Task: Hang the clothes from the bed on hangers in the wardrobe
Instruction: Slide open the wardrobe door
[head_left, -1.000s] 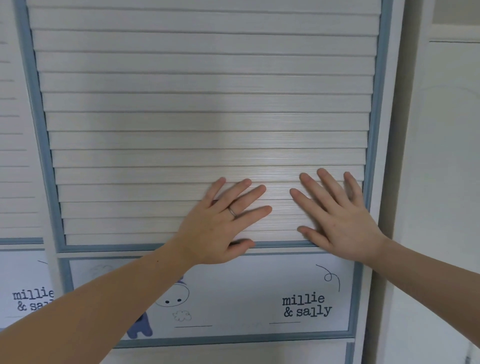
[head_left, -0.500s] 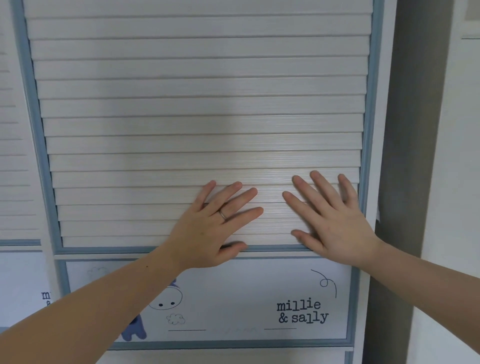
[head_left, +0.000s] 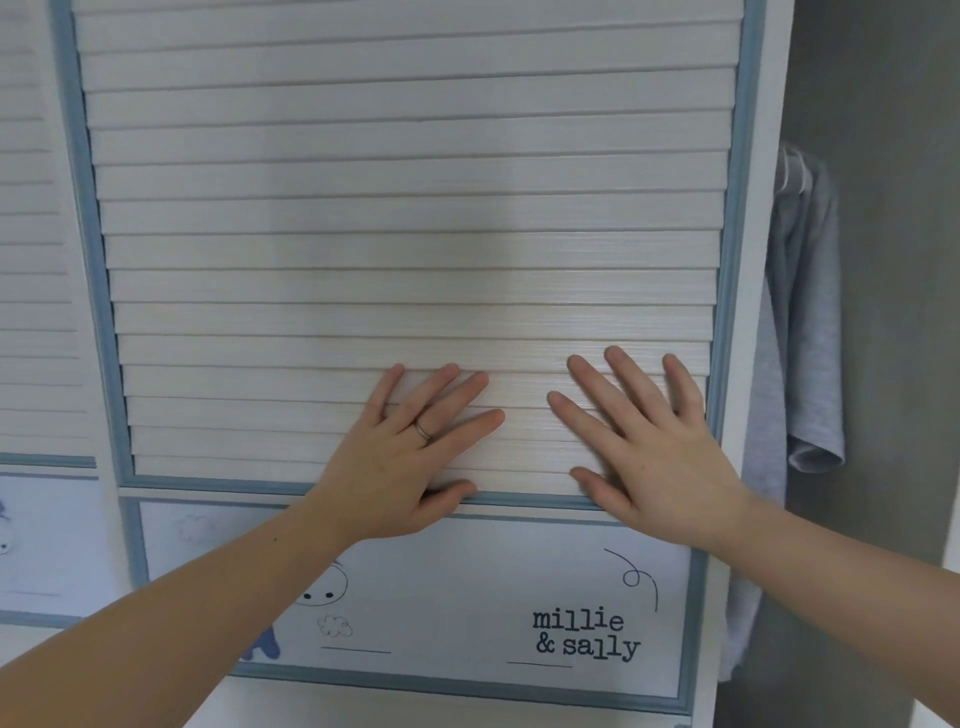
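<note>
A white slatted wardrobe door (head_left: 405, 218) with a blue frame fills the view. My left hand (head_left: 400, 457), with a ring on one finger, presses flat on the lower slats, fingers spread. My right hand (head_left: 649, 441) lies flat beside it near the door's right edge, fingers straight. To the right of the door a gap shows the wardrobe's dark inside, where a grey garment (head_left: 800, 322) hangs on a white hanger (head_left: 792, 171). The bed and the other clothes are out of view.
A second slatted door (head_left: 36, 291) stands at the left. Below the slats a pale panel (head_left: 467, 597) bears a cartoon drawing and the words "millie & sally". The wardrobe's grey inner wall (head_left: 893, 260) shows at the far right.
The door has slid left under both flat hands. The gap at its right edge has widened, and the hanging grey garment has come into sight.
</note>
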